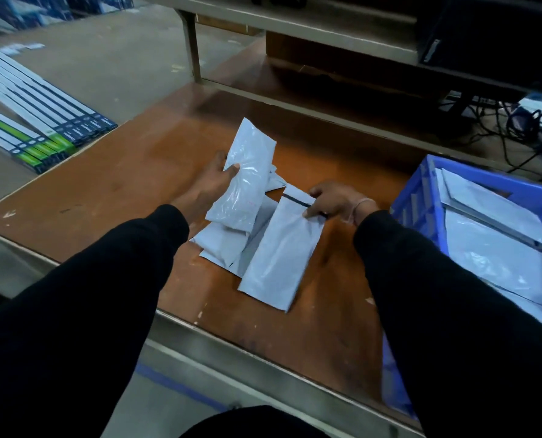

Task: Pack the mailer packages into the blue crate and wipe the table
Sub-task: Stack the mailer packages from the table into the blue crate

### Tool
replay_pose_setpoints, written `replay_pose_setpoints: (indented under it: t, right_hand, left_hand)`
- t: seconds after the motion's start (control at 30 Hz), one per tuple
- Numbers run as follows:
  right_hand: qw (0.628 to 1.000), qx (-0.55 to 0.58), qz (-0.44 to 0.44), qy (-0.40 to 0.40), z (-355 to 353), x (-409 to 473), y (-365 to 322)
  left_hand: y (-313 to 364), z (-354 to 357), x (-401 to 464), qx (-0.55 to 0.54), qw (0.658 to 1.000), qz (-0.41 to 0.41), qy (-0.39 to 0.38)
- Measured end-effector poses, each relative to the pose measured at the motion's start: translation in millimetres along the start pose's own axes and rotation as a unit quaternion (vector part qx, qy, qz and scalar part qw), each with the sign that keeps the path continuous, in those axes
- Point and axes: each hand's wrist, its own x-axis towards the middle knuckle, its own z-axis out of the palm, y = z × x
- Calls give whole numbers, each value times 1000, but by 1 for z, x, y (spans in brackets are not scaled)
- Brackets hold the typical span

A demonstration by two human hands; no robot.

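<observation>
Closest to the person, two black sleeves reach out over the brown surface (310,336). The right hand (336,202) pinches the top edge of a long white mailer (279,257) — the far end is held up and the near end looks to rest on the surface, likely so it can swing over to the crate. The left hand (213,181) is curled around another mailer (247,181), thumb on top, holding it clear of the pile. Under both sits a small pile of mailers (222,245), bunched together in the middle where both hands can reach. The blue crate (421,197) stands just to the right, already holding a few packages, so each trip is short. No cloth shows yet — I think wiping comes later. Farther off, long boxes (42,128) lie on the floor.
</observation>
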Motion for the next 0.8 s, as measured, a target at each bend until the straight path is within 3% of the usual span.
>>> replay_pose_setpoints:
  t: [0.07, 0.13, 0.3, 0.43, 0.63, 0.8]
  right_hand:
    - [997, 41, -35, -53, -28, -16, 0]
    - [991, 102, -69, -58, -49, -27, 4]
    - [967, 226, -77, 83, -69, -39, 17]
    - [949, 269, -69, 152, -71, -50, 28]
    - [942, 251, -70, 211, -90, -62, 55]
    - [940, 188, -140, 247, -118, -96, 78]
  left_hand:
    - [3, 8, -4, -2, 1000, 10, -24]
    - [8, 19, -9, -33, 997, 8, -64]
    - [25, 57, -21, -92, 983, -8, -158]
    - [56, 79, -40, -42, 975, 26, -216]
    - [83, 95, -40, 68, 961, 109, -246]
    - [126, 118, -44, 161, 931, 213, -251]
